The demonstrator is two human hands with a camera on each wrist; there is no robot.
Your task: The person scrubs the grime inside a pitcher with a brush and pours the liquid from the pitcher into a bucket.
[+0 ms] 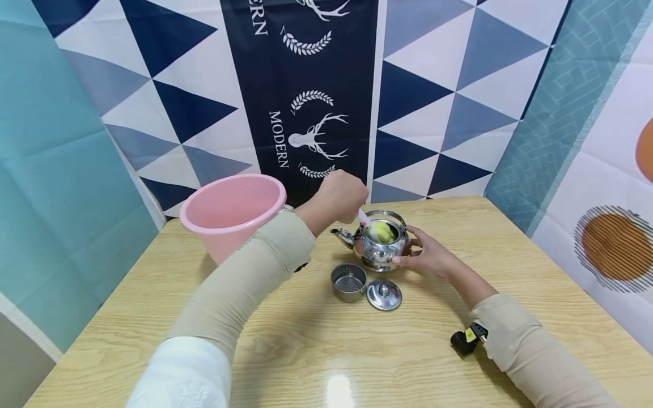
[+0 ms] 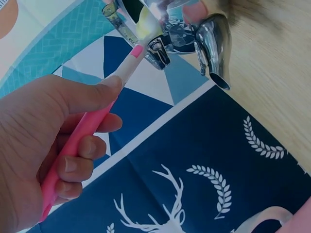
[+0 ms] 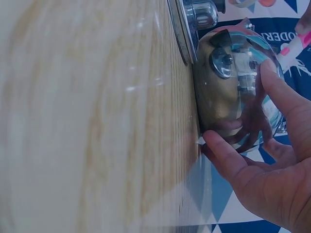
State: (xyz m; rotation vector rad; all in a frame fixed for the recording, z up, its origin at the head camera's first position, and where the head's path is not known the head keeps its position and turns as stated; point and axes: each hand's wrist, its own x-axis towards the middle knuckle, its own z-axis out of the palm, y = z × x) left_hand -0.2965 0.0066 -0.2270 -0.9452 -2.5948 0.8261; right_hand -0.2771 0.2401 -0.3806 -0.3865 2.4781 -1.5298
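Observation:
In the head view a shiny steel teapot (image 1: 376, 258) stands uncovered on the table, spout to the left and handle raised. My left hand (image 1: 340, 195) grips the pink-and-white handle of a sponge brush (image 2: 80, 138), thumb laid along it and fingers wrapped round. The brush's yellow-green head is inside the pot's mouth, its lower part hidden. From the right, my right hand (image 1: 428, 255) holds the pot's side, thumb and fingers spread round the curved body (image 3: 228, 92). In front of the pot lie a perforated steel strainer (image 1: 349, 280) and a round knobbed lid (image 1: 384, 294).
A pink plastic bucket (image 1: 232, 224) stands at the back left of the wooden table (image 1: 306, 351), near my left forearm. Patterned cloth (image 1: 418, 102) hangs behind the table's back edge and on both sides.

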